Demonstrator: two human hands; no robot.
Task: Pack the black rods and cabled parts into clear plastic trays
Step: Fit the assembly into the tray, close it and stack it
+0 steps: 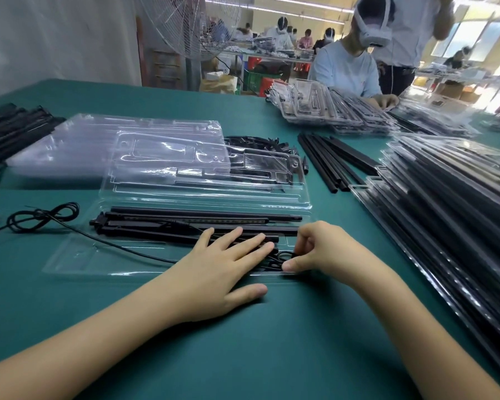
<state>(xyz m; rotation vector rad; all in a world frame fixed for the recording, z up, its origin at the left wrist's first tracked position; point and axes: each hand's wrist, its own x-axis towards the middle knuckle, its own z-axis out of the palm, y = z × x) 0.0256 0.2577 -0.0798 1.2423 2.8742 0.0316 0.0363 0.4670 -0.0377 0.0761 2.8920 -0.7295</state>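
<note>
On the green worktop [272, 342] a clear tray [75, 261] is laid, with black rods [185, 219] set in it. The rods are pressed by the flat left hand [223, 272]; a coiled cable [275, 259] in the tray is pinched by the right hand [318, 249].

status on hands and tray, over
left hand flat on rods in tray; right hand pinching cable coil at tray's near corner; loose cable trails off left edge

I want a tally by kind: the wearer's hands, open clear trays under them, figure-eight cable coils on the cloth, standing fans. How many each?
Hands: 2, left hand flat, right hand pinching a cabled part
Open clear tray: 1
Figure-eight cable coil: 1
Standing fan: 1
Total: 5
</note>
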